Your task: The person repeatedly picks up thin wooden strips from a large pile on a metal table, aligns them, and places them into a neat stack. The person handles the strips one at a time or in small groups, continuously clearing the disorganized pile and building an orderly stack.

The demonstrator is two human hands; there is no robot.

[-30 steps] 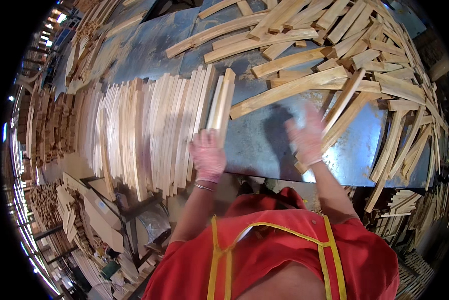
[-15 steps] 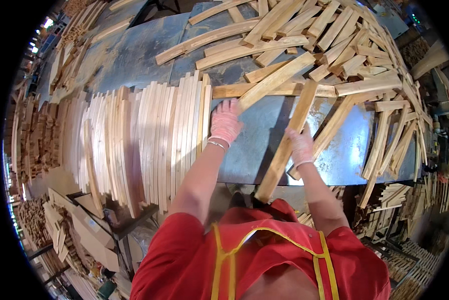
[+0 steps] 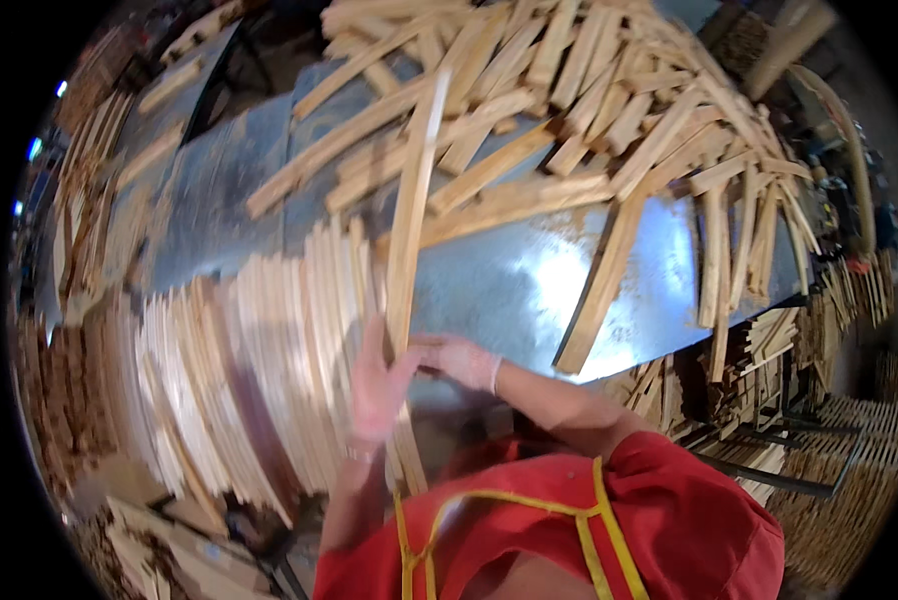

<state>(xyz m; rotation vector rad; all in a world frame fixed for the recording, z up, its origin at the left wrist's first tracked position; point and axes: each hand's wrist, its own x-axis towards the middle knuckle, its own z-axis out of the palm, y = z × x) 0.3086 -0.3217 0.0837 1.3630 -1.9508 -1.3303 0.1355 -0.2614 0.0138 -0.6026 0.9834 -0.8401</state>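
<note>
A long wooden strip [image 3: 416,215] stands raised in front of me, its far end over the pile. My left hand [image 3: 377,388], in a pale pinkish glove, is at its lower part, with the fingers along its left side and the thumb across it. My right hand [image 3: 459,362], gloved too, closes on the strip from the right, close to the left thumb; its fingertips are partly hidden. Both hands are slightly blurred. Directly left of them is a row of pale strips [image 3: 284,340], packed side by side.
A jumbled heap of wooden pieces [image 3: 579,80] covers the far right of the metal table [image 3: 489,290]. One loose strip [image 3: 599,300] lies slanting toward the table's near edge. Stacked wood [image 3: 829,450] stands below on the right, and cardboard [image 3: 184,545] lies at lower left.
The left hand has moved nearer my body, and the right hand has crossed left to join it. A strip now stands raised between them; the right hand has left the slanting strip it touched.
</note>
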